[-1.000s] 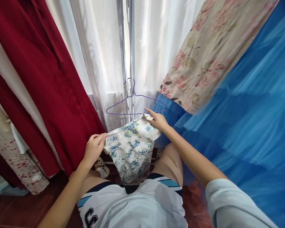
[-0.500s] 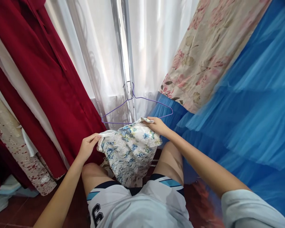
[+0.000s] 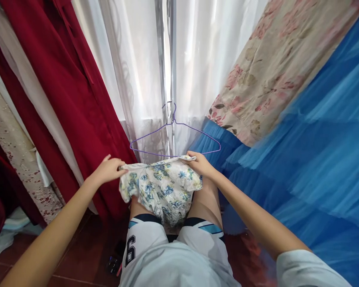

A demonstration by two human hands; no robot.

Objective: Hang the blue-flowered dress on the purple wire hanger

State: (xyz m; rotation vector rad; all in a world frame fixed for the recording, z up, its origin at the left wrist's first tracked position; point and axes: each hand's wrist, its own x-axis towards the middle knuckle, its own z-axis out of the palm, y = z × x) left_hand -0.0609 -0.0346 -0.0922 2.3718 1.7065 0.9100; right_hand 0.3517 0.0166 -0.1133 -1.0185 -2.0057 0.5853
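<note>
A white garment with blue and yellow flowers (image 3: 164,189) is stretched between my two hands, above my thighs. My left hand (image 3: 109,169) pinches its upper left corner. On the other side, my right hand (image 3: 201,164) grips the upper right edge, thumb on top. The cloth hangs down from its white top edge in loose folds, and its exact kind is hard to make out. Just beyond that edge a purple wire hanger (image 3: 175,124) hangs by its hook with nothing on it; the garment's top edge lies close to the hanger's lower bar.
Dark red cloth (image 3: 86,107) and pale garments hang at the left. White curtains (image 3: 140,59) with a metal pole (image 3: 166,59) stand ahead. At the right hang a flowered beige cloth (image 3: 257,87) and a blue layered tulle skirt (image 3: 311,159). Below is a red tiled floor (image 3: 74,255).
Both hands have lowered slightly and spread a little apart, the left one moving outward. The garment's top edge is now pulled straighter. The view has shifted, so the hanger appears a bit further right.
</note>
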